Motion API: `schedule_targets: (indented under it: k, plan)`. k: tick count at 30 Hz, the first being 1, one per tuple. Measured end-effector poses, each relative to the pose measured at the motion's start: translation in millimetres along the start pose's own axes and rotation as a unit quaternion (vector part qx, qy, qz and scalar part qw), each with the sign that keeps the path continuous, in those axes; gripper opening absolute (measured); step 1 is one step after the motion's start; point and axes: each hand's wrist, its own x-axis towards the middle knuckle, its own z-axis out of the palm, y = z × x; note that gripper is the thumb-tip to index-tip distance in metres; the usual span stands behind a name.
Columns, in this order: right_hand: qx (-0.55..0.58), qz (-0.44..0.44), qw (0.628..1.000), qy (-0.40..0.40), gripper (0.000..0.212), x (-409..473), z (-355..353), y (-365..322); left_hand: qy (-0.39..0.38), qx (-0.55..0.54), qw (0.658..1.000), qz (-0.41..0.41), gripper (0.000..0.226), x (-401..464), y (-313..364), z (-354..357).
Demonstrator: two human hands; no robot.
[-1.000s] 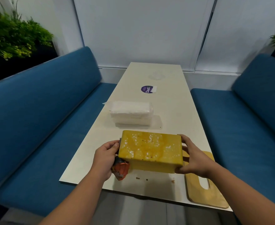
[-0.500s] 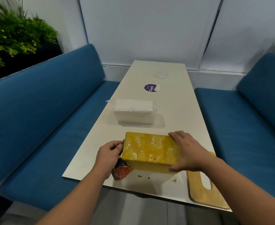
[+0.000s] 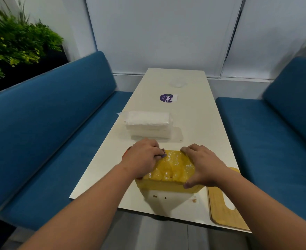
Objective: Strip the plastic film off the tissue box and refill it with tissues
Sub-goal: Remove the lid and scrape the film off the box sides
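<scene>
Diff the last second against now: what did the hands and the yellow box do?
The yellow rectangular tissue box has turned, its left end swung away from the person. The left hand moved from that end up to the far corner, fingers curled at the edge. The right hand shifted from the right end onto the top, holding it down. The wrapped white tissue pack and wooden board stayed put.

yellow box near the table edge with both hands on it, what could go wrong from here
1. The box sits near the table edge; a hard pull could slide it off.
2. The lid overhangs the edge; the right hand might knock it.
</scene>
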Motion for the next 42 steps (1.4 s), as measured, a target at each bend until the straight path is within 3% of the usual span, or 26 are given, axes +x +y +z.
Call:
schedule_targets:
  k: [3,9,15,22,28,35,42]
  plan:
    - [-0.001,0.004,1.000,0.002,0.121,-1,-1,-1,0.010,0.009,1.000,0.018,0.026,1,5,4]
    - [0.010,0.006,1.000,0.003,0.121,-3,0,-1,0.032,-0.003,0.998,-0.047,0.023,-20,-33,-12]
    - [-0.006,0.007,1.000,0.002,0.120,-3,0,-2,0.014,0.023,0.999,0.033,0.024,1,8,3]
    - [0.006,0.009,1.000,0.000,0.120,-2,-1,-2,0.051,-0.021,0.997,-0.048,0.022,-24,-33,-12]
    - [0.009,0.008,1.000,-0.016,0.121,0,-3,-3,0.027,-0.031,0.999,0.018,0.016,-59,-35,-10]
    - [0.008,0.016,1.000,-0.025,0.121,2,-5,-2,0.047,0.006,0.997,-0.059,0.025,-22,-29,-10]
    - [0.013,0.012,0.999,-0.031,0.121,4,-5,-1,0.037,-0.033,0.999,0.018,0.014,-68,-32,-10]
